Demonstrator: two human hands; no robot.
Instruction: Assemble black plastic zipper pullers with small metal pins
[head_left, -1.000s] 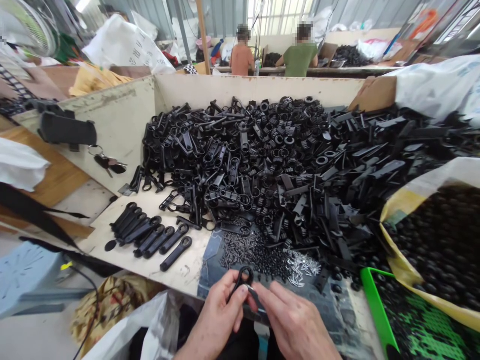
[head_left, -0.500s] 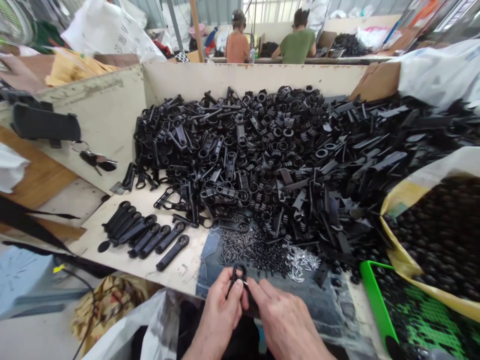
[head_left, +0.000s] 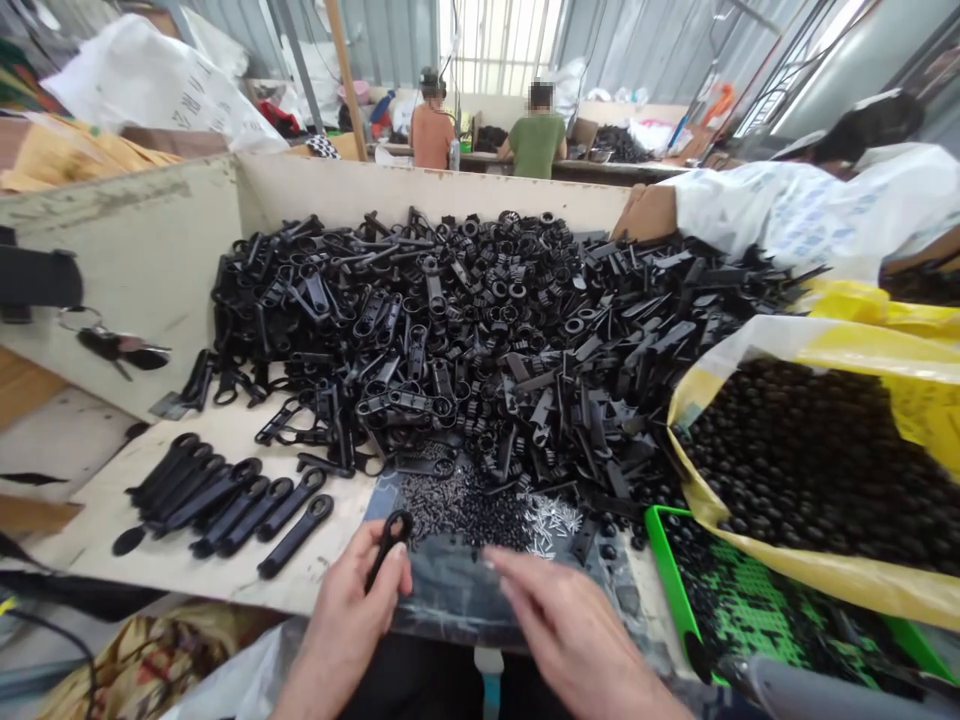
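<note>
My left hand (head_left: 352,600) is closed around a black plastic handle with a ring end (head_left: 391,540), tilted up over the front of the mat. My right hand (head_left: 562,615) is apart from it, fingers stretched out just above the dark mat (head_left: 442,585). Its fingertips are close to a spread of tiny black parts (head_left: 480,515) and a patch of silver pins (head_left: 551,525); the thumb is mostly hidden. To the left, several similar black handles (head_left: 296,537) lie in a slanted row on the pale board.
Behind the mat rises a big heap of black plastic parts (head_left: 420,330) inside pale board walls (head_left: 172,250). On the right stand a green tray (head_left: 667,580) and a yellow-white sack (head_left: 739,540) of round black pieces. Keys (head_left: 120,347) hang at left. Two people sit beyond.
My hands have parted: the left moved left with the black handle, while the right let go of it and now reaches over the mat. The view has swung right and up.
</note>
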